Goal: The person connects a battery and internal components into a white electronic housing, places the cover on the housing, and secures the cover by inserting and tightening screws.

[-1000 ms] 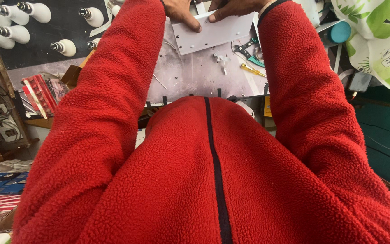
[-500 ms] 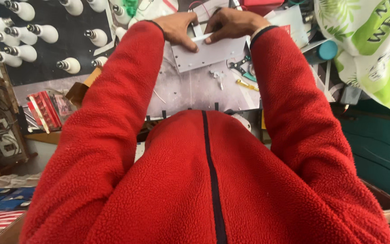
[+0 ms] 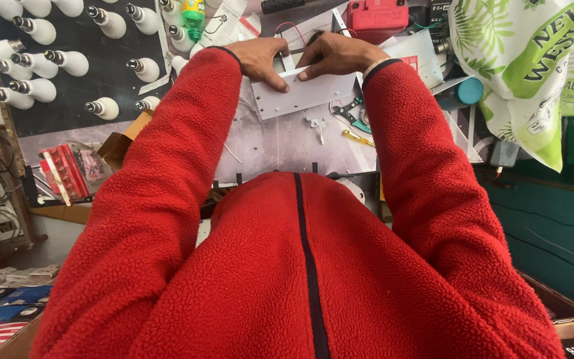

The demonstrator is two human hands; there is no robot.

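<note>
The white rectangular plate (image 3: 303,93) lies flat near the far edge of the desk (image 3: 280,143), pinned under both hands; it looks thin, stiff and light, most likely sheet metal or hard plastic dotted with small holes, so it should slide easily on the smooth top and is best taken by its long edges or corners, where the fingers can get under it. The left hand (image 3: 260,58) presses its fingertips down on the plate's far left corner, grip closed onto the plate rather than around it, and the right hand (image 3: 337,56) does the same at the far right part, thumb and fingers pinching near the top edge; whether something small sits between the fingers I cannot tell. Just nearer on the desk lie small white plastic bits (image 3: 315,124), green-handled pliers (image 3: 350,114) and a yellow-handled screwdriver (image 3: 357,137). A red box (image 3: 377,16) stands beyond the hands. At the left, a black board (image 3: 68,100) carries rows of white bulbs (image 3: 104,108), each lying apart. A printed white and green bag (image 3: 526,73) slumps at the right edge, its contents hidden.
</note>
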